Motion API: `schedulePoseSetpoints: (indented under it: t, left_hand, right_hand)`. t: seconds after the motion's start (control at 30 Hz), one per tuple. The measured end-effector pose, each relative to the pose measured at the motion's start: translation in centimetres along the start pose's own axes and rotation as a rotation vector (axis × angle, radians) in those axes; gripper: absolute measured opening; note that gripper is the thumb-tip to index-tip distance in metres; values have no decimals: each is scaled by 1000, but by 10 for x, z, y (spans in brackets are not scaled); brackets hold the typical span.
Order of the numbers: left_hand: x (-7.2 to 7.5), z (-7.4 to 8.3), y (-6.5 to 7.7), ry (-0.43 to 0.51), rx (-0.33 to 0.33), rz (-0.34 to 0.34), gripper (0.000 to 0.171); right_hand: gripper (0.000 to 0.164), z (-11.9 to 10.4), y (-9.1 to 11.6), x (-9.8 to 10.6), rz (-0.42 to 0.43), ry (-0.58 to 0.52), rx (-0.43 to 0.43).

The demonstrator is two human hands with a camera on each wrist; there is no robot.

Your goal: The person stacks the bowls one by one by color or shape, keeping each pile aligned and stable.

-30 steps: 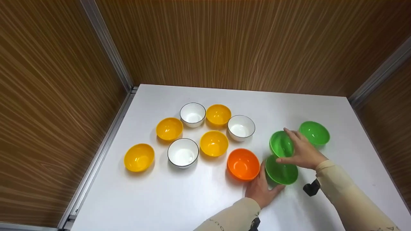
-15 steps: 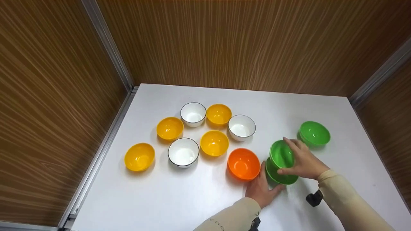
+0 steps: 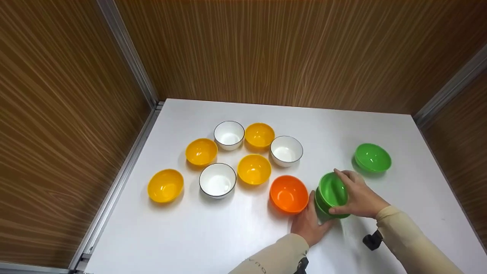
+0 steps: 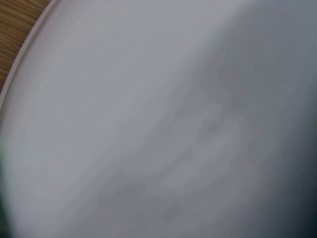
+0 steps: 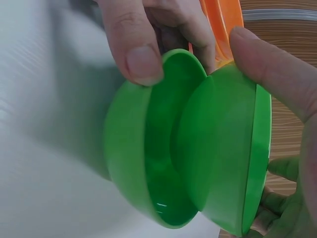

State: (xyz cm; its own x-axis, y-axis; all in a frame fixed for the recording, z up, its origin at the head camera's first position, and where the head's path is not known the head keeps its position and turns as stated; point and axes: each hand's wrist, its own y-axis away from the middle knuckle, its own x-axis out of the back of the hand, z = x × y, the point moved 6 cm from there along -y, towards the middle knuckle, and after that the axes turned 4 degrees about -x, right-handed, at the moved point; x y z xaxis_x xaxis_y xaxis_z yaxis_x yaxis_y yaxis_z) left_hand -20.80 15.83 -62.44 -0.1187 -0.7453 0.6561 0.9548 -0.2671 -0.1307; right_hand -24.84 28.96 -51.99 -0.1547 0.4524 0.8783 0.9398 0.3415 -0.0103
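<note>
My right hand [image 3: 359,198] holds a green bowl [image 3: 331,188] by its rim, thumb on the near side and fingers on the far side. That bowl is tilted, its base partly inside a second green bowl [image 5: 126,153] on the table. Around the lower bowl's left side curls my left hand [image 3: 307,226]; the right wrist view has its thumb [image 5: 143,64] on the rim. An orange bowl [image 3: 288,194] stands close by the left fingers. Only white tabletop, shadow and a green sliver at the edge appear in the left wrist view.
Another green bowl [image 3: 373,158] sits at the right. Left of the hands stand several yellow bowls [image 3: 254,169] and three white bowls [image 3: 217,180] with dark rims. Wood-grain panels [image 3: 266,53] enclose the white table [image 3: 182,236] behind and at the sides.
My right hand has brought the upper green bowl toward me and down, from behind the lower bowl to partly inside it. The left hand stays in place.
</note>
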Motion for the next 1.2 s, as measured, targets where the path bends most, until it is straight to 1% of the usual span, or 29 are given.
schedulePoseSetpoints:
  t: [0.27,0.53,0.83,1.1,1.2]
  left_hand:
    - [-1,0,0,-2,16,-4,97]
    - [-1,2,0,-23,-1,18,98]
    - [-1,1,1,-18,3,0,99]
    - [0,2,1,-34,-16,22,100]
    - [0,2,1,-43,-17,29,100]
  right_hand:
    - [123,2,3,-9,-2,-3,3]
    - [124,4,5,-14,-9,-10,4]
    - [124,8,7,-20,-11,-8,12]
    - [125,10,8,-24,-7,-14,14]
    - [125,10,7,-25,-21,-26,3]
